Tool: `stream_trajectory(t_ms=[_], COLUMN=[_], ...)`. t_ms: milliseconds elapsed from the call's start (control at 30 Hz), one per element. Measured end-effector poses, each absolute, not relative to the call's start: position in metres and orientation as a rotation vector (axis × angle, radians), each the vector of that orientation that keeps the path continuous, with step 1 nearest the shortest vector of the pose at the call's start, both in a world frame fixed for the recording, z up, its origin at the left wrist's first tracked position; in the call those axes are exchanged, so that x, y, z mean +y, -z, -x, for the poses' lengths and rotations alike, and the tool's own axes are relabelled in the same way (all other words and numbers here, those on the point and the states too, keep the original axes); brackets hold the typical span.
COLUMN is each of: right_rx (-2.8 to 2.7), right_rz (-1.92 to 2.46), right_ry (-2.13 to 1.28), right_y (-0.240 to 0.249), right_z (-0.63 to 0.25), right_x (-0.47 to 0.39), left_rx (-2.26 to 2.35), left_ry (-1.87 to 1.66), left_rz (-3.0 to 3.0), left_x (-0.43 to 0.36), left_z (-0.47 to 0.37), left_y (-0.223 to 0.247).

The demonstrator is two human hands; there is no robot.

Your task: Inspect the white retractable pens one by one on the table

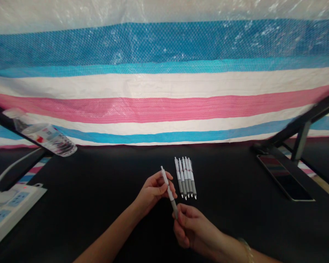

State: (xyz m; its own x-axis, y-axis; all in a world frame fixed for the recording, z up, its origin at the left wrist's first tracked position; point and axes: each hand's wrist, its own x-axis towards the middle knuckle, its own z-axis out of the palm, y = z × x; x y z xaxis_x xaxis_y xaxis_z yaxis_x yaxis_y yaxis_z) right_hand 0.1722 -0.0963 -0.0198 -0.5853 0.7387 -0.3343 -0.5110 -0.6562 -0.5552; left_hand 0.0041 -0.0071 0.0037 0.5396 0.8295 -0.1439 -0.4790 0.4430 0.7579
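Both hands hold one white ballpoint pen (168, 189) with a grey grip, tilted with its push button up and to the left. My left hand (154, 190) pinches the white barrel between thumb and fingers. Lower down, my right hand (188, 223) has thumb and fingers closed on the grey grip end, and the fingers hide the tip. Just beyond my hands, several pens of the same kind (185, 177) lie side by side in a row on the black table (104, 182), their silver tips toward me.
A smartphone (285, 177) lies at the right by a black metal frame (298, 124). At the left are a clear plastic bottle (50, 138) and a white power strip (16, 208) with a plugged-in cable. A striped plastic sheet (164, 109) hangs behind the table.
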Motion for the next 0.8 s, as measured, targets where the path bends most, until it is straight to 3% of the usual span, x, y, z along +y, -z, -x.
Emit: stream_trajectory(t_ms=[800], right_rx=[-0.303], right_rz=[0.646], right_ry=[-2.38], right_y=[0.003], right_z=[-0.18], right_x=[-0.087], left_rx=[0.744], left_ry=[-0.958], left_rz=[-0.873], left_x=[-0.011], left_z=[-0.005], left_y=[-0.012])
